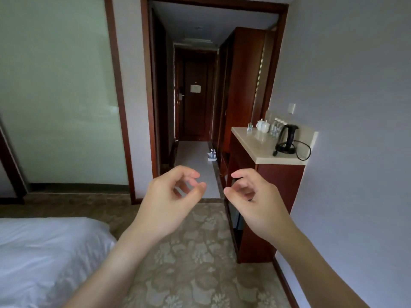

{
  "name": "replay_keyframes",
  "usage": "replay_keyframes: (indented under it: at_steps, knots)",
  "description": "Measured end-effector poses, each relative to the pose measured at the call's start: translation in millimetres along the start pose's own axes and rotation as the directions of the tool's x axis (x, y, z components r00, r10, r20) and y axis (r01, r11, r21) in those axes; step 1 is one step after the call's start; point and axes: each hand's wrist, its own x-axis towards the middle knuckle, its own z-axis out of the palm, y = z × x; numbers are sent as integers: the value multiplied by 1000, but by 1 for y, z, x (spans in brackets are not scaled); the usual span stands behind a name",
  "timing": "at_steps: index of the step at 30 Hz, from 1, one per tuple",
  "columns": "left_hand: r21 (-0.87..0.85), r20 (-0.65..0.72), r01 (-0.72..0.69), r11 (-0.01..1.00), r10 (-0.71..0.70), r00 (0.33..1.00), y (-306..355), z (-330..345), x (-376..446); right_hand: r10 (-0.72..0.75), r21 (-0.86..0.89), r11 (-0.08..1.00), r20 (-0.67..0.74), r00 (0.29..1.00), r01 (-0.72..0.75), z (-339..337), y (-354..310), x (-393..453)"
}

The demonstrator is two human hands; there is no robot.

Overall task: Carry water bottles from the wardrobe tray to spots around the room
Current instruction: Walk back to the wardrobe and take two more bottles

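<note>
Both my hands are raised in front of me over the carpet, holding nothing. My left hand (pixel 171 196) has its fingers loosely curled, thumb near the fingertips. My right hand (pixel 251 196) is loosely curled the same way. Far ahead, a small white tray (pixel 210 158) with two or three water bottles (pixel 213 153) sits on the pale hallway floor beside the dark wooden wardrobe (pixel 240 85). More clear bottles (pixel 277 126) stand at the back of the counter (pixel 260 143) on the right.
A white bed (pixel 44 258) fills the lower left. The wooden cabinet under the counter juts out on the right, with a black kettle (pixel 288 138) and white cups (pixel 262 125) on top. A door frame (pixel 148 85) leads into the narrow hallway.
</note>
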Motion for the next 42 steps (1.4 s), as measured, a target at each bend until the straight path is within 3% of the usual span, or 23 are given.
replay_keyframes:
  at_steps: [12, 21, 26, 33, 42]
  knots:
    - [24, -42, 26, 999, -25, 999, -147, 147, 238, 3, 119, 993, 44, 999, -9, 41, 182, 283]
    - [96, -79, 112, 989, -104, 991, -261, 169, 401, -30, 128, 992, 151, 988, 10, 109, 250, 474]
    - [180, -42, 71, 981, -64, 997, -361, 179, 496, -22, 127, 992, 156, 987, 2, 169, 290, 587]
    - [95, -34, 51, 994, -48, 998, -467, 190, 671, -2, 52, 999, 104, 995, -3, 221, 327, 758]
    - [-16, -5, 16, 1000, -16, 1000, -573, 269, 859, 54, 40, 998, 46, 997, -56, 258, 425, 944]
